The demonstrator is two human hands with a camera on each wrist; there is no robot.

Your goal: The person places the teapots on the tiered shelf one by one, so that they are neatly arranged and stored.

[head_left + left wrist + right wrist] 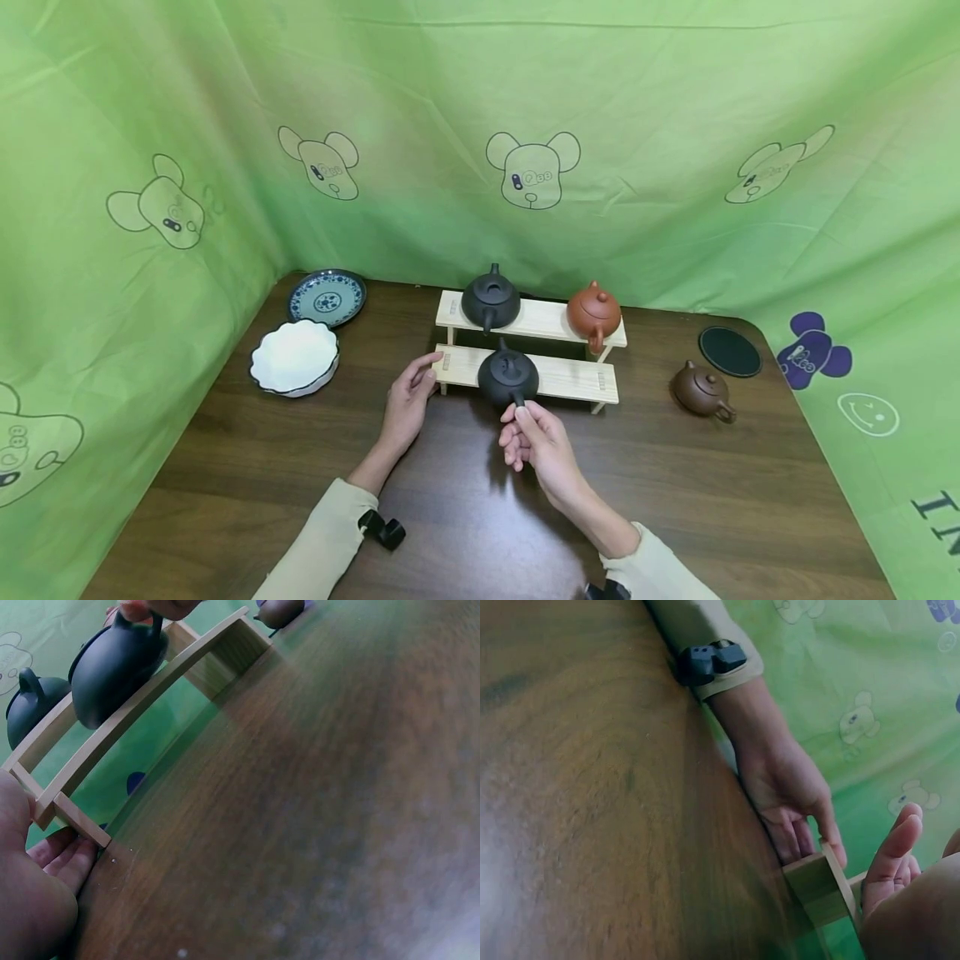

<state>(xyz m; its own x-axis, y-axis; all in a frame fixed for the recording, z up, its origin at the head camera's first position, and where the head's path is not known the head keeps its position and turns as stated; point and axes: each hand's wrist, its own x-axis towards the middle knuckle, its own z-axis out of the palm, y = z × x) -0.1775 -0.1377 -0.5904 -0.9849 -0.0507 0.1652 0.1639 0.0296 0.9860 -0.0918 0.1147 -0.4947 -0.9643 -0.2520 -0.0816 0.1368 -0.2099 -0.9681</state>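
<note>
Right grip [547,447] pinches the handle [520,402] of front black teapot [507,380], at lower wooden shelf [573,380]; seating unclear. Left grip [407,406], fingers relaxed, touches shelf's left end. Keep teapot level, shelf braced, pinch firm until base sits flat.

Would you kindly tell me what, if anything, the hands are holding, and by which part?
The right hand pinches the nearer black teapot by its handle; the left hand grips the lower wooden shelf at its left end.

Matt, smooth front dark teapot [507,379], smooth bare-wood stand [566,379], faintly glossy wood-grain tabletop [457,483], creased cloth backdrop [420,75]
</note>
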